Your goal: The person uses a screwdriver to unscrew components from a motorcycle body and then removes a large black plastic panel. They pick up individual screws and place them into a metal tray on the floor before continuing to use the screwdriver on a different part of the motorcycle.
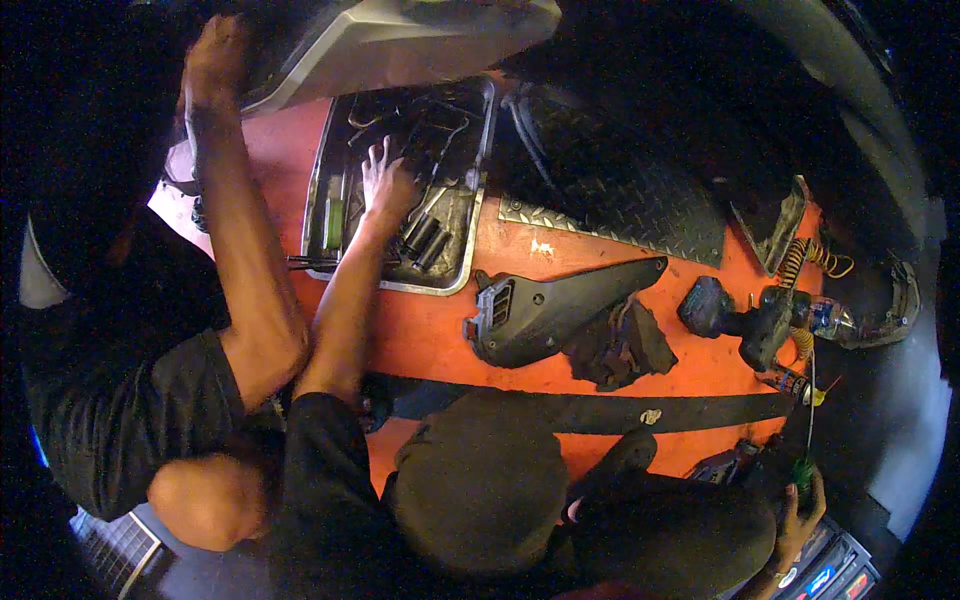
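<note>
My left hand (pixel 385 185) reaches over a metal tray (pixel 468 270) with its fingers spread, and nothing shows in its grasp. The tray holds L-shaped wrenches (pixel 445 140), several dark sockets (pixel 425 243) and a green piece (pixel 334 222). Whether my fingertips touch any tool I cannot tell. Far to the right, beside my bent right leg (pixel 680 530), my right hand (pixel 800 515) is closed round the green handle of a screwdriver (pixel 805 470). Its long thin shaft points away from me.
A co-worker's arm (pixel 240 220) rises at left toward a grey vehicle panel (pixel 400 50). On the orange surface (pixel 420 345) lie a black plastic cover (pixel 560 310), a dark crumpled cloth (pixel 625 345), a cordless power tool (pixel 740 320) and a coiled hose (pixel 795 265). A checker-plate sheet (pixel 640 200) lies beyond.
</note>
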Tool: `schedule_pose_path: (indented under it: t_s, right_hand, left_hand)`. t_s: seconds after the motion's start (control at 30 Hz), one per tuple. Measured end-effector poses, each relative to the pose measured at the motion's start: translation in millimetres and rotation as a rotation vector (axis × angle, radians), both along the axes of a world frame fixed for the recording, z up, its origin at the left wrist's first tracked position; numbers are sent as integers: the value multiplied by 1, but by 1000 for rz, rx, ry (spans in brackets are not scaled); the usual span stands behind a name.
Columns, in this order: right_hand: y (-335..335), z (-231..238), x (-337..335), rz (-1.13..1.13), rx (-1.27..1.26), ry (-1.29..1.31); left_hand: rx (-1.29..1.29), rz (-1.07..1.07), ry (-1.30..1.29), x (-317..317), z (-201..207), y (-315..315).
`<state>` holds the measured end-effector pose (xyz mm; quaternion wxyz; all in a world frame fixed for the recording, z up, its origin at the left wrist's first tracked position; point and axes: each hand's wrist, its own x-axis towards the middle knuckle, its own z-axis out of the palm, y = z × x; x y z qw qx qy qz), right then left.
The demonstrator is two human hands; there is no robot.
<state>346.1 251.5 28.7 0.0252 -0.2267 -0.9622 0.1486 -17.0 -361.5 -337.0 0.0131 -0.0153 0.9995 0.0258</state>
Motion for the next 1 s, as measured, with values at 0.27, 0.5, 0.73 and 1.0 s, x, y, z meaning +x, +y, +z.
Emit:
schedule_pose_path:
  t_s: [0.27, 0.5, 0.73, 1.0]
  right_hand:
    - [-15, -11, 3, -56, 37, -113]
    - [-5, -19, 19, 34, -48, -127]
    - [6, -34, 37, -36, -244, -95]
    - [14, -50, 49, -44, -209, -103]
  left_hand:
    - [64, -29, 61, -7, -13, 0]
    - [68, -44, 82, -1, 10, 23]
    - [22, -95, 6, -6, 35, 51]
    - [-96, -166, 78, -16, 13, 24]
